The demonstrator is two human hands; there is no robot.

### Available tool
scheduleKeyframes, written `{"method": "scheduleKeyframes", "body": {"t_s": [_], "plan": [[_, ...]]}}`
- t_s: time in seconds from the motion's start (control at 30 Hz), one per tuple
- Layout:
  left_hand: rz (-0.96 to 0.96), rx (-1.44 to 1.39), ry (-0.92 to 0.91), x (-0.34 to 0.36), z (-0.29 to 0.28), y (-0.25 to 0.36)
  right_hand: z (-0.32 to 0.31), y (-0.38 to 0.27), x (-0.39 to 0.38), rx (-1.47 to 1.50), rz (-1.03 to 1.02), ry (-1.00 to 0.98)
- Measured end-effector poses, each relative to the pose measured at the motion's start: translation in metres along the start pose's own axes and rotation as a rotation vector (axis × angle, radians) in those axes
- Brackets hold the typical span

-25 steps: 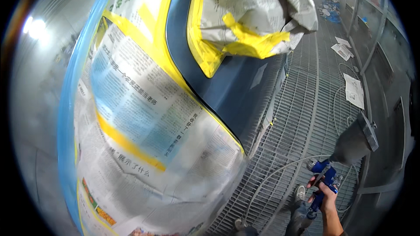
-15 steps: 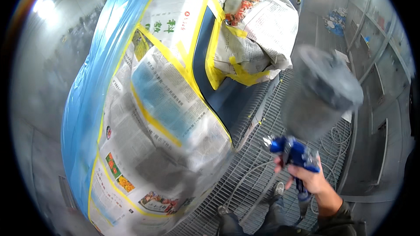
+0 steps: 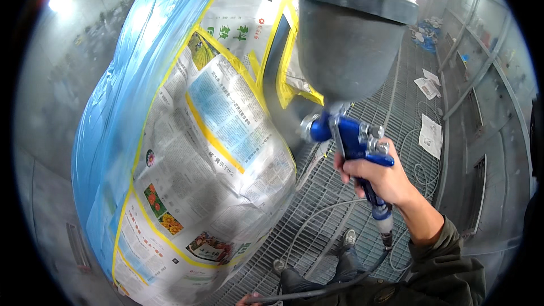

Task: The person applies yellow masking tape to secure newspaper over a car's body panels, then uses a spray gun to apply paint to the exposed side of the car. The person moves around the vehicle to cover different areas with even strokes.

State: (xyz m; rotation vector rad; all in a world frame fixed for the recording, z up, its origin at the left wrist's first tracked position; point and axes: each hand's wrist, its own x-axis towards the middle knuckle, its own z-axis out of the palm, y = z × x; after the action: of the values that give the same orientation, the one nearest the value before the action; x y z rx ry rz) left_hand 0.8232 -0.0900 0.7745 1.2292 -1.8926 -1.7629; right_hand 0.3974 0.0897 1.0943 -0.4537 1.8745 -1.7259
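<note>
My right hand grips a blue-and-silver spray gun topped by a large dark grey cup, held upright. Its nozzle points left at a masked vehicle's dark blue-grey panel, partly behind the cup, where a grey haze hangs. Newspaper sheets edged with yellow tape cover the bodywork around that panel, and blue plastic film covers the left side. At the bottom edge, the fingers of my left hand are wrapped round the grey air hose that runs from the gun's handle.
My feet stand on a steel grating floor with loose hose loops. Newspaper sheets and a heap of crumpled paper and plastic lie along the right. A grey booth wall with metal framing runs beside me; lamps shine above.
My right hand has raised the spray gun and moved it leftward toward the panel. Haze now shows by the nozzle. My left hand has appeared at the bottom edge on the hose.
</note>
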Motion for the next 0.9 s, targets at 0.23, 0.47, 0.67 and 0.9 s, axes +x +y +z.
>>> {"method": "scheduleKeyframes", "body": {"t_s": [0.23, 0.47, 0.67, 0.9], "plan": [[0.006, -0.28, -0.019, -0.021, 0.062, 0.029, -0.048, 0.021, -0.056, 0.358, -0.03, -0.059], [-0.094, 0.317, -0.456, -0.059, 0.194, 0.036, -0.241, 0.108, -0.11, 0.366, -0.047, 0.036], [0.174, 0.553, -0.522, -0.135, 0.333, 0.044, -0.421, 0.146, -0.118, 0.293, 0.08, 0.269], [-0.432, 0.264, 0.261, -0.195, 0.359, -0.036, -0.461, 0.153, -0.056, 0.168, -0.002, 0.271]]}}
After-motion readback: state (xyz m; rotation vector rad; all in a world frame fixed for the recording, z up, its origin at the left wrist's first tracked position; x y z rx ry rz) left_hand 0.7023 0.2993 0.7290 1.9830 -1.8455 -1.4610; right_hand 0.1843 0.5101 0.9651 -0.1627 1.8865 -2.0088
